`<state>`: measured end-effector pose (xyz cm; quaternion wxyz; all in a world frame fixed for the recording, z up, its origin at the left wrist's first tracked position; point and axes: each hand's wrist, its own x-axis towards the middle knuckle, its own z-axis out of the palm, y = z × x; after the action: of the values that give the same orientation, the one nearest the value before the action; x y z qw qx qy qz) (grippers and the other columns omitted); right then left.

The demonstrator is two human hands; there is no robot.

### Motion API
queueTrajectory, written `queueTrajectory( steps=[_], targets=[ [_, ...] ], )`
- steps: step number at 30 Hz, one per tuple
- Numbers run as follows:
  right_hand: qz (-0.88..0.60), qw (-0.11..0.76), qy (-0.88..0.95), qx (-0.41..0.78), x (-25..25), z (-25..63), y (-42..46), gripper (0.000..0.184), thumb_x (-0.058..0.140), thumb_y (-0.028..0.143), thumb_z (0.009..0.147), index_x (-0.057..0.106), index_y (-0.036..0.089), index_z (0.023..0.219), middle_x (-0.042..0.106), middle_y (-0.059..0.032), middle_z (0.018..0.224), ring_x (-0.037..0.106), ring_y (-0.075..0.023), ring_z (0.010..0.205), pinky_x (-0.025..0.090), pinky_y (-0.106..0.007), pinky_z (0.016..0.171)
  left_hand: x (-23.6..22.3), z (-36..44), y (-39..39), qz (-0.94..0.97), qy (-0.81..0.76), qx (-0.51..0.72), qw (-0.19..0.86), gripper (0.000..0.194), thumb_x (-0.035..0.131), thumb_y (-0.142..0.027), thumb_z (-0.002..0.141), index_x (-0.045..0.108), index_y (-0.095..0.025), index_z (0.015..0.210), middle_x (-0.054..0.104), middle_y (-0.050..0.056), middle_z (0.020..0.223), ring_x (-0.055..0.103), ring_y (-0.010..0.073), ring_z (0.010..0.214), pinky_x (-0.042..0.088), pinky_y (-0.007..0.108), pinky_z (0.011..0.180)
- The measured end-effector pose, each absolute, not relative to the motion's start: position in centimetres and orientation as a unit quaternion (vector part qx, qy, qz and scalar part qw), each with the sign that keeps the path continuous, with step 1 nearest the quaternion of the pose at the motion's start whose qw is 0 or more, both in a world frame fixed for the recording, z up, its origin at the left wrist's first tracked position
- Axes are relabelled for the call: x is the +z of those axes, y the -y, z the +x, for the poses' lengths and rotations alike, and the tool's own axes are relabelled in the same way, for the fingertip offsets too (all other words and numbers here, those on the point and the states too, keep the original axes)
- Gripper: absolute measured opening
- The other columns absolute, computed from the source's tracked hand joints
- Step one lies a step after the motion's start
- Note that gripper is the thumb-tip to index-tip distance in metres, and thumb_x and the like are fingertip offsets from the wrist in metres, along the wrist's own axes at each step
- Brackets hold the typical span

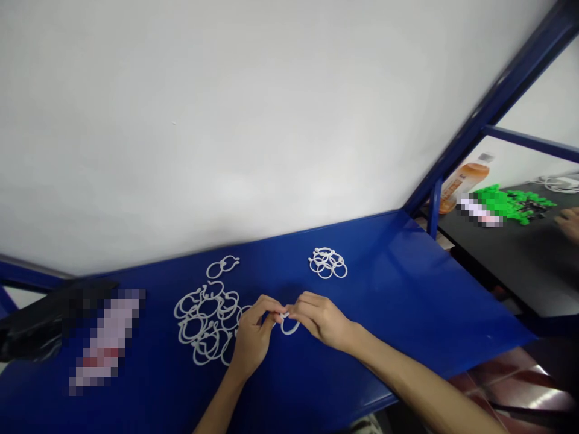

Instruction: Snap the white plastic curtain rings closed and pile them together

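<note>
Between my fingertips is a white plastic ring [290, 329], its two ends pinched at the top. My left hand [256, 331] grips it from the left, and my right hand [323, 316] from the right; both are closed. Just left of my left hand spreads a loose pile of white rings [192, 327], several of them with ends apart, partly hidden behind that hand. Two more rings [221, 266] lie behind the pile. Beyond my right hand sits a small cluster of white rings [328, 263], overlapping each other.
The blue table [389, 289] meets a white wall. A black plastic bag [34, 325] and a blurred-out item [111, 337] lie at left. At right, past a blue metal frame, a dark table [502, 259] carries a bottle [465, 184], green pieces [502, 202] and another person's hand [569, 224].
</note>
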<state>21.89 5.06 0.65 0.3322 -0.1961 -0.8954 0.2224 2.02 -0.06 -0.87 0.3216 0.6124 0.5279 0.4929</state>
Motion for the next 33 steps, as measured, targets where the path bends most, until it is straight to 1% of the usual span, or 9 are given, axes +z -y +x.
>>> queueTrajectory(
  steps=[4, 7, 11, 13, 15, 18, 22, 27, 33],
  targets=[
    [-0.187, 0.301, 0.921, 0.162, 0.1, 22.1, -5.1, 0.027, 0.038, 0.023, 0.106, 0.063, 0.019, 0.094, 0.060, -0.0028, 0.076, 0.054, -0.0147, 0.067, 0.047, -0.027, 0.064, -0.6, 2.0, 0.1, 0.651, -0.523, 0.470, 0.286, 0.019, 0.060, -0.026, 0.092, 0.071, -0.024, 0.077, 0.066, 0.000, 0.075, 0.063, 0.0144, 0.069, 0.053, 0.028, 0.067],
    [-0.191, 0.292, 0.929, 0.125, -0.2, 22.1, -5.0, 0.026, 0.038, 0.023, 0.106, 0.063, 0.019, 0.101, 0.061, -0.0035, 0.078, 0.055, -0.0151, 0.069, 0.047, -0.027, 0.063, -0.3, 2.0, 0.0, 0.679, -0.518, 0.455, 0.253, 0.020, 0.057, -0.025, 0.094, 0.070, -0.024, 0.078, 0.067, 0.000, 0.076, 0.064, 0.0156, 0.075, 0.054, 0.029, 0.071],
    [-0.242, 0.301, 0.916, 0.107, -0.1, 23.0, -6.0, 0.025, 0.040, 0.019, 0.104, 0.061, 0.018, 0.119, 0.066, -0.0076, 0.092, 0.061, -0.0175, 0.083, 0.052, -0.028, 0.073, -0.3, 1.8, -0.2, 0.706, -0.543, 0.428, 0.152, 0.011, 0.060, -0.029, 0.093, 0.070, -0.025, 0.095, 0.071, 0.002, 0.090, 0.065, 0.0192, 0.088, 0.054, 0.034, 0.081],
    [-0.310, 0.321, 0.889, 0.105, 0.0, 24.1, -7.2, 0.029, 0.039, 0.016, 0.103, 0.060, 0.019, 0.124, 0.066, -0.0100, 0.105, 0.062, -0.0190, 0.093, 0.053, -0.030, 0.081, -0.5, 1.4, -0.3, 0.724, -0.562, 0.392, 0.083, 0.017, 0.062, -0.032, 0.092, 0.069, -0.026, 0.106, 0.072, 0.004, 0.099, 0.064, 0.0224, 0.097, 0.052, 0.040, 0.089],
    [-0.411, 0.332, 0.844, 0.094, 0.0, 25.6, -8.6, 0.034, 0.038, 0.015, 0.102, 0.061, 0.022, 0.127, 0.064, -0.0102, 0.109, 0.062, -0.0202, 0.094, 0.054, -0.031, 0.080, -0.8, 0.7, -0.4, 0.743, -0.578, 0.336, 0.029, 0.023, 0.062, -0.032, 0.090, 0.069, -0.026, 0.111, 0.070, 0.006, 0.106, 0.062, 0.0260, 0.103, 0.049, 0.045, 0.094],
    [-0.502, 0.310, 0.805, 0.066, -0.2, 27.5, -10.3, 0.033, 0.040, 0.021, 0.101, 0.064, 0.023, 0.124, 0.062, -0.0095, 0.108, 0.061, -0.0204, 0.086, 0.054, -0.033, 0.075, -1.2, -0.5, -0.3, 0.761, -0.595, 0.258, -0.010, 0.030, 0.059, -0.023, 0.085, 0.068, -0.026, 0.113, 0.068, 0.008, 0.111, 0.060, 0.0295, 0.106, 0.047, 0.047, 0.093],
    [-0.498, 0.293, 0.812, 0.085, -0.2, 28.4, -11.1, 0.027, 0.041, 0.024, 0.103, 0.064, 0.020, 0.117, 0.062, -0.0088, 0.101, 0.062, -0.0197, 0.084, 0.054, -0.033, 0.077, -1.5, -1.7, -0.3, 0.761, -0.608, 0.225, -0.017, 0.036, 0.055, -0.016, 0.077, 0.068, -0.027, 0.110, 0.067, 0.008, 0.109, 0.058, 0.0308, 0.104, 0.045, 0.049, 0.091],
    [-0.485, 0.291, 0.816, 0.117, 0.1, 28.1, -10.9, 0.013, 0.050, 0.023, 0.100, 0.063, 0.020, 0.101, 0.063, -0.0075, 0.097, 0.063, -0.0207, 0.089, 0.055, -0.034, 0.081, -1.5, -2.0, -0.4, 0.761, -0.609, 0.224, -0.024, 0.025, 0.055, -0.022, 0.082, 0.067, -0.027, 0.104, 0.068, 0.007, 0.106, 0.058, 0.0305, 0.102, 0.042, 0.048, 0.089],
    [-0.494, 0.291, 0.811, 0.117, 0.2, 28.3, -11.0, 0.011, 0.052, 0.023, 0.099, 0.063, 0.020, 0.101, 0.062, -0.0077, 0.101, 0.064, -0.0206, 0.090, 0.055, -0.035, 0.083, -1.8, -1.9, -0.6, 0.753, -0.614, 0.237, -0.003, 0.013, 0.054, -0.027, 0.090, 0.065, -0.027, 0.097, 0.071, 0.005, 0.098, 0.059, 0.0279, 0.096, 0.040, 0.046, 0.089]
  ],
)
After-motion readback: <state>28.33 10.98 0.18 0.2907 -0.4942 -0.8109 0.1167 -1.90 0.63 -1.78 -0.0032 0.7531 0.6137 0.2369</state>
